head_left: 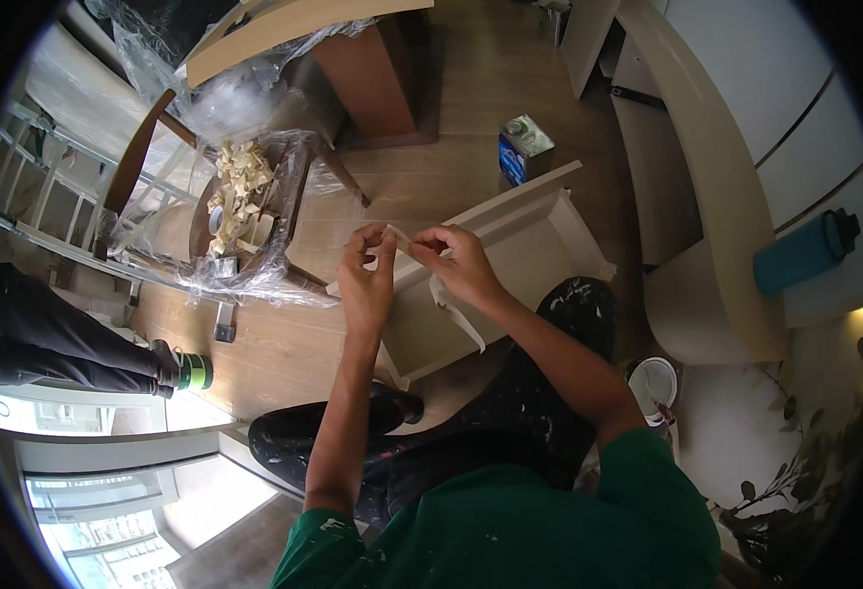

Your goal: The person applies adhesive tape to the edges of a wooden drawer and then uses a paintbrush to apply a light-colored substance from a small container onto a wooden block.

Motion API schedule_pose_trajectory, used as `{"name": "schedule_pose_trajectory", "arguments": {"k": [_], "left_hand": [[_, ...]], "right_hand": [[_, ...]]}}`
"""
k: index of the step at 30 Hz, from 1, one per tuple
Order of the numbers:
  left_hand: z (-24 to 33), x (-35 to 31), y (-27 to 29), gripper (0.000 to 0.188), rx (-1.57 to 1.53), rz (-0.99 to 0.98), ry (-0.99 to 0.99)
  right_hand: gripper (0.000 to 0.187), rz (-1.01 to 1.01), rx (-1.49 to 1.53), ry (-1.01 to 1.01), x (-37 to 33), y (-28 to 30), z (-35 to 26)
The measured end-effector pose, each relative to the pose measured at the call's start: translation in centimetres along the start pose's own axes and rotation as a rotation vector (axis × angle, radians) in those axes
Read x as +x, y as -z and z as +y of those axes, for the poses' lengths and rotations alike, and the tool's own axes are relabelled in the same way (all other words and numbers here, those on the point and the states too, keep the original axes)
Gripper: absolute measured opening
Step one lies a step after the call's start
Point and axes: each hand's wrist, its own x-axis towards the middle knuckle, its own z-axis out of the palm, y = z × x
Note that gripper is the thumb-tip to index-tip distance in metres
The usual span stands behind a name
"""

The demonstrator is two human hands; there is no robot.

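Pinching a cream strip [463, 322] between them, the two hands meet above a shallow, beige, open-topped tray [541, 253] that looks like a drawer. The left hand [366, 275] has its thumb and forefinger clamped on the strip's upper end, and the right hand [459, 267], just beside it, has its thumb and fingertips together on the same piece. A short bit of strip shows between the hands; a longer, curling tail hangs below the right hand, over the inside of the tray. How the two parts join is hidden behind the fingers.

Beyond the tray's far side, a metal tin [525, 149] with a blue label stands on the wooden floor [480, 83]. To the left, a chair [199, 224] draped in clear plastic carries a heap of crumpled cream scraps [243, 169]. A white bucket [653, 381] sits near the right elbow, and a teal bottle [802, 253] is farther right. At far left, another person's dark trouser legs [58, 329] show, a green round container [194, 371] by the feet.
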Motion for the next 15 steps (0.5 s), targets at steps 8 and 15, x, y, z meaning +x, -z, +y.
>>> {"name": "schedule_pose_trajectory", "arguments": {"k": [8, 15], "left_hand": [[0.2, 1.5, 0.8, 0.039, -0.134, -0.24, 0.191], [-1.7, 1.2, 0.4, 0.016, -0.289, -0.348, 0.223]], "right_hand": [[0.023, 0.028, -0.024, 0.018, 0.2, 0.4, 1.4], [0.018, -0.025, -0.034, -0.02, 0.1, 0.3, 1.3]]}}
